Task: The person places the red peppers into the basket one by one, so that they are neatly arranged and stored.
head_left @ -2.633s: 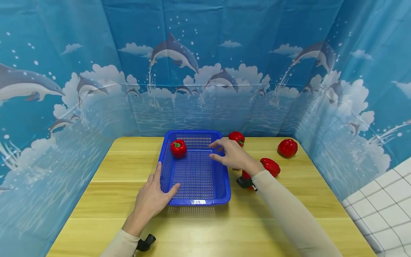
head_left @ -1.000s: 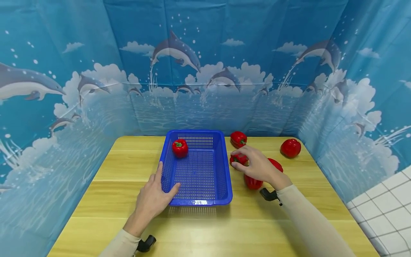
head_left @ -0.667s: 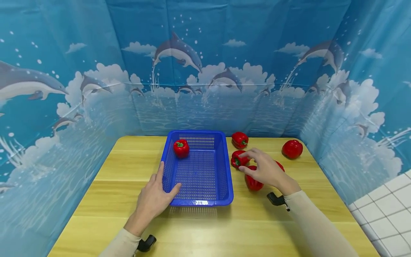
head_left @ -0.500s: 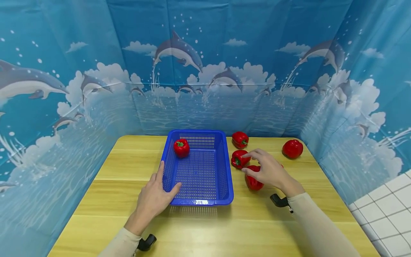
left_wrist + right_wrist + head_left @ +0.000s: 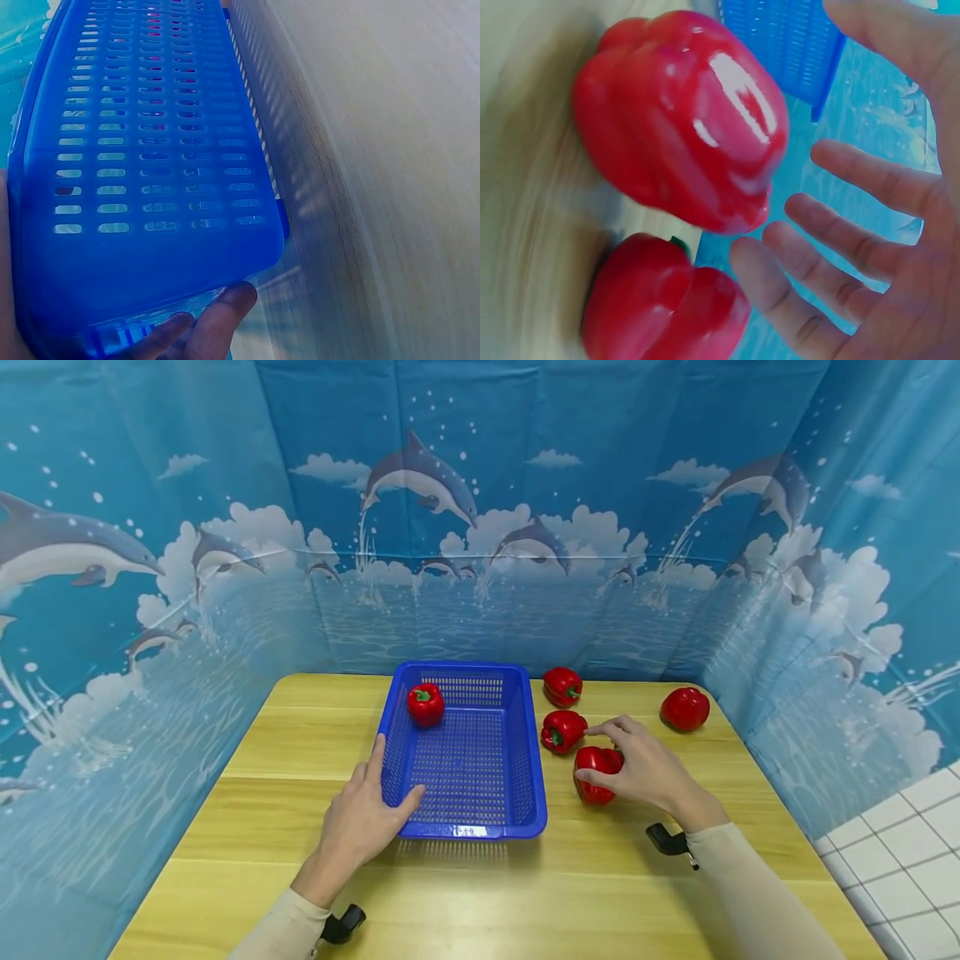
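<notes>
My left hand (image 5: 354, 828) grips the near left corner of a blue plastic basket (image 5: 480, 833); in the left wrist view, its fingertips (image 5: 238, 297) curl beneath the basket's edge. One red bell pepper (image 5: 426, 707) with a green stem sits in the far left of the basket. To the right, my right hand (image 5: 651, 770) hovers with thumb and fingers spread over a red bell pepper (image 5: 595, 770). The right wrist view shows that bell pepper (image 5: 679, 124) large in front of the spread fingers, with a gap between, and another bell pepper (image 5: 660, 307) below it.
Two more red bell peppers, one nearer (image 5: 562, 732) and one farther (image 5: 562, 686), lie by the basket's right side. Another bell pepper (image 5: 685, 708) lies at the table's far right corner. A dolphin-print curtain (image 5: 480, 610) hangs behind the wooden table (image 5: 480, 902).
My right hand has moved from above the basket's right rim, rightward and nearer, to the bell pepper below it, uncovering the peppers beside the basket. My left hand stays on the basket.
</notes>
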A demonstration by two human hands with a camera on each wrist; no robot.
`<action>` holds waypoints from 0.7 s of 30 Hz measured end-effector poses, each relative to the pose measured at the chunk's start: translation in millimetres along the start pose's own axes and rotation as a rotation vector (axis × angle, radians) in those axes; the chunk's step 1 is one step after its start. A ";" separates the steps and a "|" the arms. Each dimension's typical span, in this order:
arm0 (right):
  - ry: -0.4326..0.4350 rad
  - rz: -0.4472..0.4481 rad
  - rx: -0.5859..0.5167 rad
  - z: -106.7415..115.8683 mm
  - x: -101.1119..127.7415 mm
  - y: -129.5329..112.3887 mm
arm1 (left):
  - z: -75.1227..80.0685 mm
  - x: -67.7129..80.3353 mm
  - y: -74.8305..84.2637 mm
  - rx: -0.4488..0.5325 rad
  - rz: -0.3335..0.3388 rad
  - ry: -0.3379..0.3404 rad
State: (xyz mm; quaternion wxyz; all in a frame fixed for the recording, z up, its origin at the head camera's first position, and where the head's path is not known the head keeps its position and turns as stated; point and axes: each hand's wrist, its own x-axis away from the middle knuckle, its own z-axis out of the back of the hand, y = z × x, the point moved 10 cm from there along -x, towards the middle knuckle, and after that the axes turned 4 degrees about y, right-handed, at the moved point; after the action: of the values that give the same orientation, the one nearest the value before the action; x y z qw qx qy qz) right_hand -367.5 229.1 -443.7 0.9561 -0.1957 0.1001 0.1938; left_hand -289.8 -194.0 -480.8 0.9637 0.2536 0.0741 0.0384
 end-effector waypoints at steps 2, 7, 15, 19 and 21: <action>-0.010 -0.018 0.019 -2.0 1.7 3.0 | 0.2 0.0 0.7 0.000 -0.002 -0.001; -0.042 -0.057 0.033 -9.7 5.1 8.2 | 0.5 0.5 0.4 0.001 0.002 -0.003; -0.064 -0.088 0.016 -23.6 5.1 12.5 | 0.5 -0.7 0.5 0.008 0.003 -0.003; -0.065 -0.085 0.004 -29.5 5.2 12.3 | -0.1 -0.8 -0.3 0.004 0.000 0.001; -0.062 -0.082 -0.002 -31.6 5.3 12.0 | -0.5 -0.5 -0.6 0.003 0.000 0.000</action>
State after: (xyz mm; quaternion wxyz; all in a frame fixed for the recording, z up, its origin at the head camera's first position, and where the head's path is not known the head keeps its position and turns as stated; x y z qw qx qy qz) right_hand -371.3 228.0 -477.7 0.9657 -0.1945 0.0619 0.1606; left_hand -290.4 -194.3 -481.4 0.9633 0.2552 0.0740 0.0380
